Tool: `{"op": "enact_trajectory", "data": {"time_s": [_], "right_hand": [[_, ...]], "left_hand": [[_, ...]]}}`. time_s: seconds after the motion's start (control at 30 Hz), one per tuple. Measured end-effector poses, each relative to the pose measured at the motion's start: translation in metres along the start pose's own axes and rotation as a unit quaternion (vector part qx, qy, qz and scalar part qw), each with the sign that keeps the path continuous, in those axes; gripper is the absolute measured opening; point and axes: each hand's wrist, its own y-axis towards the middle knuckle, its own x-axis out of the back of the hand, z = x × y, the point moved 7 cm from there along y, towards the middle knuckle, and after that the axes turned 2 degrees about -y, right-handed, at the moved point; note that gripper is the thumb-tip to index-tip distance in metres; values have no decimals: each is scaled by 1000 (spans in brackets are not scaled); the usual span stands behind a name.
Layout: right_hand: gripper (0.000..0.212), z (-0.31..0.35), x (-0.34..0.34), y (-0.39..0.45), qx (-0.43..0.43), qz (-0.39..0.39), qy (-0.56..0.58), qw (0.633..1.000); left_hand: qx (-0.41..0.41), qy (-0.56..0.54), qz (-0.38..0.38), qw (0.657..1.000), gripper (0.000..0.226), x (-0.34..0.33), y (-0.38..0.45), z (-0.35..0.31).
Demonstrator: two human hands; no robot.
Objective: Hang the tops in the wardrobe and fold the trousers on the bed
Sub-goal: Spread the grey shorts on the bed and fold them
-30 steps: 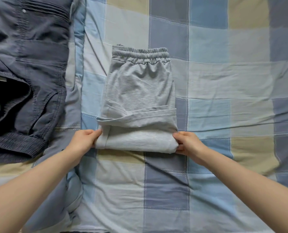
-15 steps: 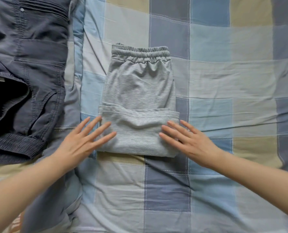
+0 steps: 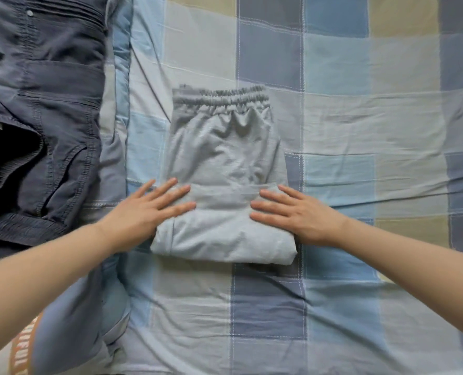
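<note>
Fold down now: grey trousers (image 3: pixel 225 169) sit mid-bed (image 3: pixel 360 131), waistband toward far edge. Second ago both hands pinched near corners; now left hand (image 3: pixel 143 212) and right hand (image 3: pixel 298 215) lie flat, fingers spread, pressing bundle. Looks basically done. Dark trousers (image 3: pixel 43 104) at left edge next, I guess.
</note>
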Motion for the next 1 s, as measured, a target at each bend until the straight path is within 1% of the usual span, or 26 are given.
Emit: {"op": "enact_trajectory", "data": {"time_s": [0.07,0.1,0.13,0.17,0.2,0.23,0.27,0.3,0.33,0.37,0.4,0.43,0.47,0.5,0.57,0.6,0.63,0.67,0.7,0.73,0.8,0.83,0.87,0.9,0.93,1.0], "right_hand": [[61,24,-3,-23,31,26,31,999],[60,39,-8,-36,44,47,56,996],[62,55,-13,-49,51,75,96,991],[65,71,-14,-62,48,98,165,980],[65,85,-13,-73,23,126,270,954],[61,93,-13,-81,-19,141,389,910],[52,97,-12,-90,-78,144,508,846],[43,95,-11,-93,-148,123,615,765],[33,88,-9,-97,-222,76,688,687],[21,77,-9,-100,-297,25,733,612],[11,64,-9,-103,-366,-19,751,549],[11,49,-9,-103,-417,-60,747,514],[11,36,-10,-102,-451,-86,732,504],[13,27,-9,-98,-468,-102,723,497],[22,20,-13,-85,-495,-97,728,464],[23,21,-13,-77,-505,-92,724,460],[22,21,-12,-70,-506,-95,714,473],[20,20,-8,-63,-498,-109,701,499],[18,17,0,-56,-486,-139,689,520],[18,12,7,-54,-484,-176,671,533],[20,1,13,-55,-502,-233,637,537],[22,-4,11,-57,-521,-241,621,534],[25,-7,5,-60,-549,-236,600,532],[28,-11,-3,-63,-579,-229,580,524],[31,-13,-10,-65,-607,-223,570,507],[34,-14,-16,-63,-641,-222,580,451]], "left_hand": [[-17,-51,47,997,113,-12,-22,-33],[-31,-88,81,992,111,-14,-32,-55],[-36,-137,94,985,105,-15,-43,-75],[-31,-214,85,973,92,-11,-52,-93],[-9,-346,140,928,80,-16,-62,-109],[-7,-445,184,876,76,-17,-71,-126],[10,-516,184,837,68,-18,-78,-137],[58,-527,156,834,55,-24,-81,-136],[142,-584,141,787,49,-27,-82,-131],[217,-661,111,709,65,-35,-85,-121],[284,-692,78,659,79,-39,-86,-110],[339,-717,35,608,72,-40,-81,-95],[394,-738,-14,547,59,-39,-75,-81],[423,-741,-53,519,49,-34,-70,-69],[453,-738,-92,492,37,-27,-63,-62],[463,-731,-91,493,31,-25,-62,-64],[462,-724,-83,506,27,-25,-58,-69],[460,-703,-72,537,21,-23,-56,-73],[456,-685,-83,563,18,-16,-54,-76],[457,-672,-113,572,16,-10,-52,-76],[476,-650,-187,561,16,1,-54,-71],[488,-640,-216,553,18,6,-56,-69],[499,-625,-226,556,24,5,-56,-68],[510,-610,-219,566,32,2,-53,-67],[521,-604,-211,565,38,-4,-50,-66],[547,-596,-214,548,42,-11,-44,-64]]}}
